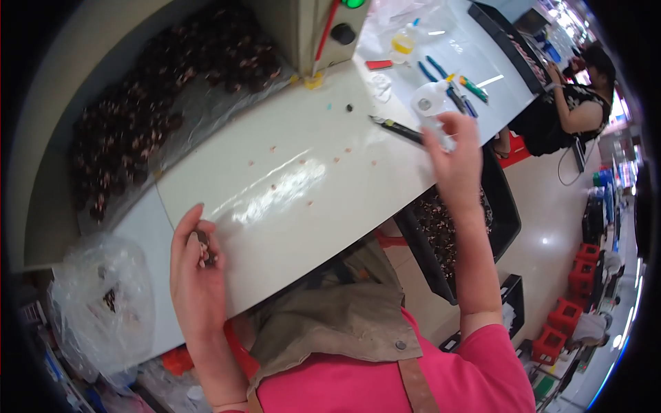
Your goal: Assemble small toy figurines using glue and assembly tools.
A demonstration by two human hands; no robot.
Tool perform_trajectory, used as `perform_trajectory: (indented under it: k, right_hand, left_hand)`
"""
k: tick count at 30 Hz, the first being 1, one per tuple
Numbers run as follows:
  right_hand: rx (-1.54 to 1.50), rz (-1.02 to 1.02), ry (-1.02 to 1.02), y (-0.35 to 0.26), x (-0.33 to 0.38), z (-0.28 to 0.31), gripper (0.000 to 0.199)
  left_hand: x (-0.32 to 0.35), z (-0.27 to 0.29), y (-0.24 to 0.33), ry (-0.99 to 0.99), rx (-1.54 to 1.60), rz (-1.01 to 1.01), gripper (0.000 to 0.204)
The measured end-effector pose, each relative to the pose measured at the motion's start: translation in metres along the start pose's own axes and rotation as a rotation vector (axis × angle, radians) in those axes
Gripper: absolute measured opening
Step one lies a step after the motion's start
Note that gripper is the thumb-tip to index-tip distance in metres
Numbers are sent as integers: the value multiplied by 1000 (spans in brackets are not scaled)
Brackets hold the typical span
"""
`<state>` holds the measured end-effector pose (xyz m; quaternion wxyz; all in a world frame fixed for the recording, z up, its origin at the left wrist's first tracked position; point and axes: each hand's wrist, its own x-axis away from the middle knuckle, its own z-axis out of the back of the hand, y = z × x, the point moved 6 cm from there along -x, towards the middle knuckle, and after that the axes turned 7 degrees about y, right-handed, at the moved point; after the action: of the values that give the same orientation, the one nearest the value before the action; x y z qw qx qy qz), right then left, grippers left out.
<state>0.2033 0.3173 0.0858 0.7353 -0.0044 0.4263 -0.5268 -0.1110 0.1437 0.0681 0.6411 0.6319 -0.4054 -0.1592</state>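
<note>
My left hand (196, 275) is curled at the table's left side around a few small dark parts with copper-coloured bits (202, 249). At the right, my right hand (456, 162) pinches a translucent whitish piece (441, 133); its exact kind is not clear. Right beside those fingers is a white bottle (428, 101), and I cannot tell whether it joins that piece. A black craft knife (398, 129) points left from under the right hand. Tiny copper-coloured specks (303, 162) lie scattered on the white tabletop (289, 227) between my hands.
A large heap of dark parts (172, 76) fills the bin at the upper left. Pliers, a red-handled tool (379, 65) and a yellow-liquid bottle (402, 44) lie farther back. A black crate (506, 220) of parts sits below the right forearm. Another person (575, 103) works at far right.
</note>
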Motion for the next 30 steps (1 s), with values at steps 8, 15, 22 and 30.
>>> perform_trajectory:
  k: [8, 15, 22, 30]
  right_hand:
    - [-195, -402, -211, 59, -20, -46, 44]
    - [-473, -350, -137, 31, -4, -21, 32]
    - [-526, -201, -247, -83, 41, 27, 39]
    - [-445, 284, -502, -160, 65, 16, 58]
  left_hand:
    - [28, 23, -30, -235, 234, 165, 42]
    - [40, 25, -45, -398, 380, 360, 45]
    - [32, 34, -59, -369, 478, 347, 47]
    - [34, 34, -58, -441, 424, 307, 48]
